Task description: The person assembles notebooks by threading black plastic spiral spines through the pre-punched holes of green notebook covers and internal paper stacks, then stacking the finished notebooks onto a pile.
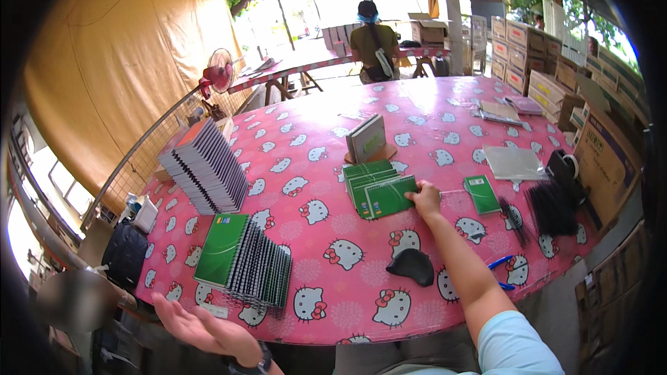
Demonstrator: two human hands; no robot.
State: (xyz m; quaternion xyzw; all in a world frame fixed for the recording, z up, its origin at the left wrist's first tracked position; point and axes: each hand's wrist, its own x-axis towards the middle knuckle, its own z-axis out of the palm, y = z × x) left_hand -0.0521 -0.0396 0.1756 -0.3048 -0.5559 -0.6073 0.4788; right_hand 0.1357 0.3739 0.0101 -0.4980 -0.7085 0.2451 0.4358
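My right hand [425,199] pinches the right edge of a green notebook [390,198], the front one of a fanned pile of green notebooks [361,175] lying on the pink table [326,236]. My left hand [208,330] is held palm up with fingers apart at the table's near left edge, holding nothing. Just beyond it stands a tall stack of spiral-bound green notebooks [222,248], coils facing right. A single green notebook [481,194] lies flat to the right of my right hand. A dark curved object [411,267] rests left of my right forearm.
Another tall spiral-bound stack [208,170] stands far left. Notebooks [366,137] stand upright on a wooden base beyond the pile. Black wire coils [552,207], a clear plastic sheet [514,163] and a blue-handled tool [501,285] lie right. Cardboard boxes [611,146] border the table; a person [374,42] sits beyond.
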